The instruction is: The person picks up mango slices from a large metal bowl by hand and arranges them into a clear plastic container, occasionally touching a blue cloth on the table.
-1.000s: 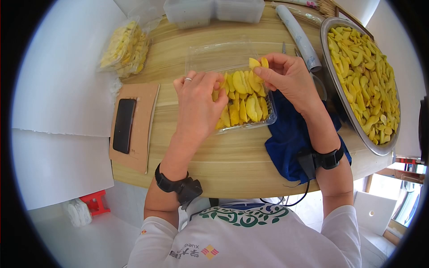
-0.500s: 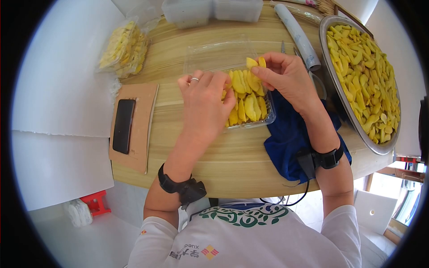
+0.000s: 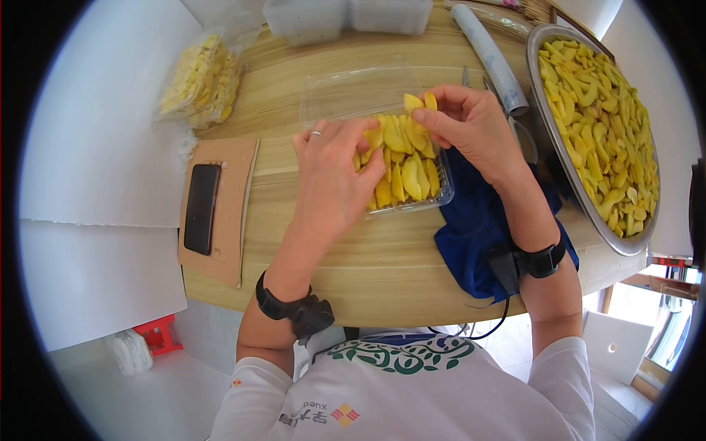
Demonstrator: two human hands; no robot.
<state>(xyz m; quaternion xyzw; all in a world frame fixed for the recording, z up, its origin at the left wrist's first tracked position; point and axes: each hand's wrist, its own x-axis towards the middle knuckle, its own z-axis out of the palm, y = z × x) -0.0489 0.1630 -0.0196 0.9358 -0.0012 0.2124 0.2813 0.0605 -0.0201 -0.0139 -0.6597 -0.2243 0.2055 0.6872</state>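
A clear plastic clamshell box (image 3: 446,194) lies in front of me, lid (image 3: 346,88) folded back. Rows of yellow fruit slices (image 3: 413,180) fill it. My left hand (image 3: 331,165) is over the box's left side, thumb and forefinger apart around slices there; a gap shows between them. Its other fingers are partly hidden. Above the box's far right corner, my right hand (image 3: 474,132) pinches a couple of fruit slices (image 3: 413,104) between thumb and fingers. A dark blue cloth (image 3: 467,228) lies under my right forearm, beside the box.
A large metal basin (image 3: 543,110) heaped with fruit slices stands at right. A patterned roll (image 3: 489,59) and scissors (image 3: 523,136) lie near it. At left are filled clear boxes (image 3: 202,81) and a phone (image 3: 201,209) on cardboard (image 3: 232,242). Plastic tubs (image 3: 390,15) stand at the back.
My left hand has shifted slightly left, and its thumb and forefinger have spread, uncovering more slices. My right hand stays nearly still with its slices.
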